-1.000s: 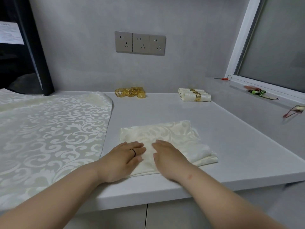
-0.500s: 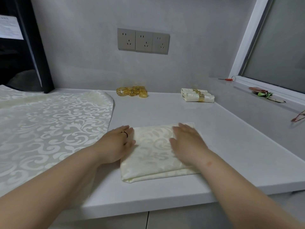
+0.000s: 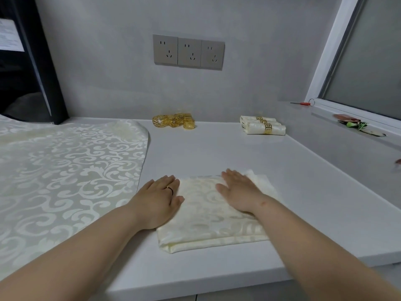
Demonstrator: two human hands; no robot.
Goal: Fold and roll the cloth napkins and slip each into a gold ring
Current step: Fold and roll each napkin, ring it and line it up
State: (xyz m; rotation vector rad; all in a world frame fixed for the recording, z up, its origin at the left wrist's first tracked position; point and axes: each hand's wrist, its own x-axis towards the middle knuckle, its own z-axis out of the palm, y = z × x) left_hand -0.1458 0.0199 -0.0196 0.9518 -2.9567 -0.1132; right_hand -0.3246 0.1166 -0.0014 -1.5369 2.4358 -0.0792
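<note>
A cream damask napkin [image 3: 208,216] lies folded into a thick rectangle near the counter's front edge. My left hand [image 3: 159,202], wearing a ring, rests flat at the napkin's left edge with its fingers straight. My right hand [image 3: 239,192] presses flat on the napkin's right half. A heap of gold rings [image 3: 173,121] sits at the back by the wall. Rolled napkins in gold rings [image 3: 261,128] lie at the back right.
More cream damask cloth [image 3: 65,168] is spread over the counter's left side. The white counter [image 3: 303,203] ends close in front of me. A window sill [image 3: 358,127] at right holds small items, among them a red-handled tool [image 3: 302,103]. Wall sockets [image 3: 188,52] sit above.
The napkin went from a wide fold to a narrower, thicker rectangle. My hands moved apart, the left to the napkin's left edge and the right onto its right half.
</note>
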